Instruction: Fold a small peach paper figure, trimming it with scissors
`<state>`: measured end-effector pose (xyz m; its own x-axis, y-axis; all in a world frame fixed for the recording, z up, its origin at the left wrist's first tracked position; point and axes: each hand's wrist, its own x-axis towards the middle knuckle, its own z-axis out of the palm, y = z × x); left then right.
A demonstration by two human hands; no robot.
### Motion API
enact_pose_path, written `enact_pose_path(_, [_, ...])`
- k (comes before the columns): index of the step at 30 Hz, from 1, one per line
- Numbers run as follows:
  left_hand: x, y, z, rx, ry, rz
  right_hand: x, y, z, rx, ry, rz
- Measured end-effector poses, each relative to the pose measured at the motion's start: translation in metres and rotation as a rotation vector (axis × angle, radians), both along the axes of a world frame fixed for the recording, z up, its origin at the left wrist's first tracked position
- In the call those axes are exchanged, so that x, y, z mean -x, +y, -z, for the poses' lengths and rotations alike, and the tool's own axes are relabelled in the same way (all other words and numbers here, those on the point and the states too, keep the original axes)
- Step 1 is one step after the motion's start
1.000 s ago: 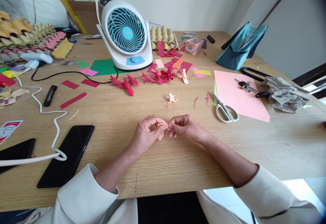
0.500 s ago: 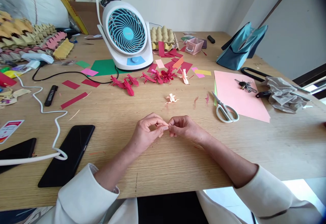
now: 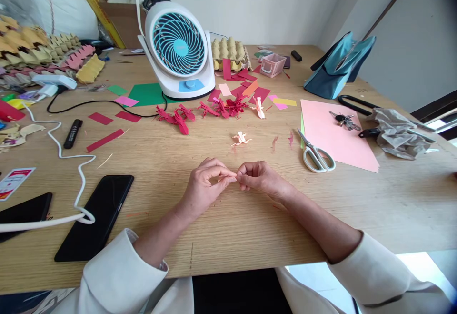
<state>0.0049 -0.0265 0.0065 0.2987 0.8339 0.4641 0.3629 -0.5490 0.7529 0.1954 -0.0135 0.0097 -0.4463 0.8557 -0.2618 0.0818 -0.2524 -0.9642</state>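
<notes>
Near the table's front middle, my left hand (image 3: 207, 183) pinches a small light-orange paper piece (image 3: 224, 177) between thumb and fingers. My right hand (image 3: 260, 180) meets it fingertip to fingertip, closed in a pinch at the paper's right end. Much of the paper is hidden by the fingers. Beyond the hands lies a pale cut-paper figure (image 3: 242, 138). Farther back are several red crumpled paper pieces (image 3: 180, 121) and another pale one (image 3: 259, 108). White-handled scissors (image 3: 317, 154) lie to the right, their blades beside a pink sheet (image 3: 335, 137).
A white fan (image 3: 185, 85) stands at the back, with egg cartons (image 3: 230, 49) beside it. Keys (image 3: 345, 121) rest on the pink sheet. A blue bag (image 3: 328, 75) stands back right. At left are a black phone (image 3: 96, 218), a marker (image 3: 73, 134) and a white cable (image 3: 81, 176).
The paper piece between my fingers has turned slightly, and less of it shows below my left thumb. Both hands stay in nearly the same place.
</notes>
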Motion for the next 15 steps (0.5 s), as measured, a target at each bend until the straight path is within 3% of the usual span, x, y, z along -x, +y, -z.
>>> enact_pose_path(7, [0.0031, 0.0030, 0.0001, -0.194, 0.092, -0.010, -0.0042, 0.0018, 0.0036, 0.028, 0.060, -0.040])
enact_pose_path(15, [0.0033, 0.0029, -0.0010, -0.257, 0.206, -0.013, -0.0106, 0.0049, 0.0025, -0.144, 0.005, -0.185])
